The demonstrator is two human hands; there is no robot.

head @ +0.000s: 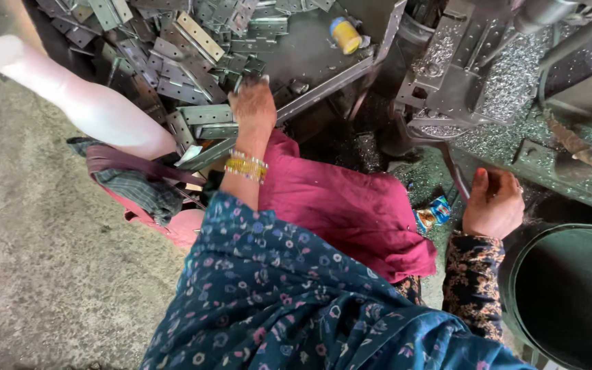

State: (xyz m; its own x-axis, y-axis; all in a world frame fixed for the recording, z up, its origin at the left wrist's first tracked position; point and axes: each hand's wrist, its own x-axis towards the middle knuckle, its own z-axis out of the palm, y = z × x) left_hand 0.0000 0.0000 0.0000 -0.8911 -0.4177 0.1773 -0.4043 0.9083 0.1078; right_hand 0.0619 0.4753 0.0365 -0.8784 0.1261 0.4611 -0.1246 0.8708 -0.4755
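- At about eleven o'clock, the heap of perforated metal brackets (173,62) is being reached into by the left hand (253,104); its grip is being curled down onto one bracket, fingertips hidden.
- At four o'clock, the machine lever (451,164) is being clasped by the right hand (493,204), fingers pressed together around it.
- Judging by the full heap, most pieces are still being left for working; the dark round bin (570,294) at five o'clock is being shown without visible contents.
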